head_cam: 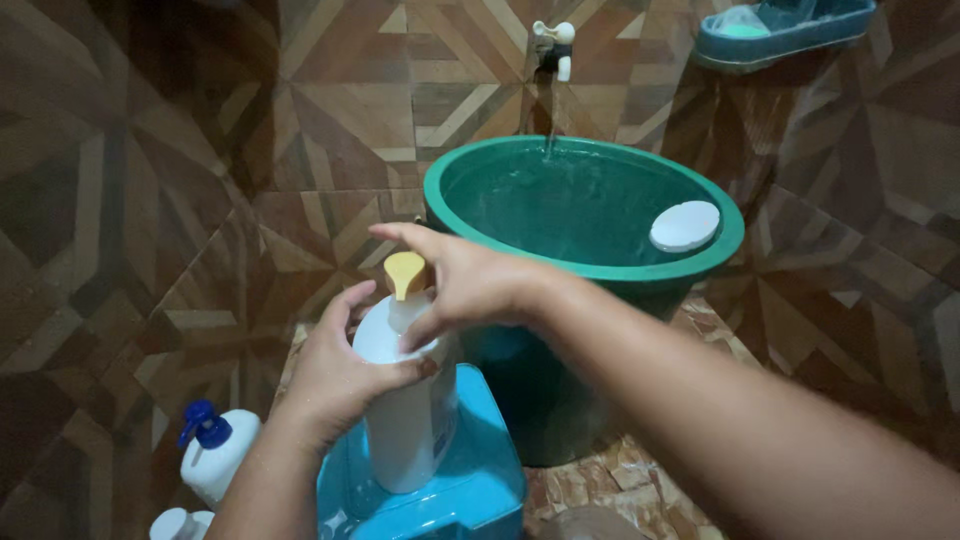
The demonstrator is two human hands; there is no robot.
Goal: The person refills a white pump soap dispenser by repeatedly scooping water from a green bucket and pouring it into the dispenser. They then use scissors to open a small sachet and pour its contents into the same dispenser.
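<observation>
left hand wrapped round white pump bottle, upright on blue stool, near centre; right hand curled loosely over yellow pump head; no soap visibly out yet; far green tub nearly full, tap running.

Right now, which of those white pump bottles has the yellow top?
The tall white bottle standing on the blue stool, gripped by both hands. The smaller bottle at lower left has a blue pump instead.
</observation>
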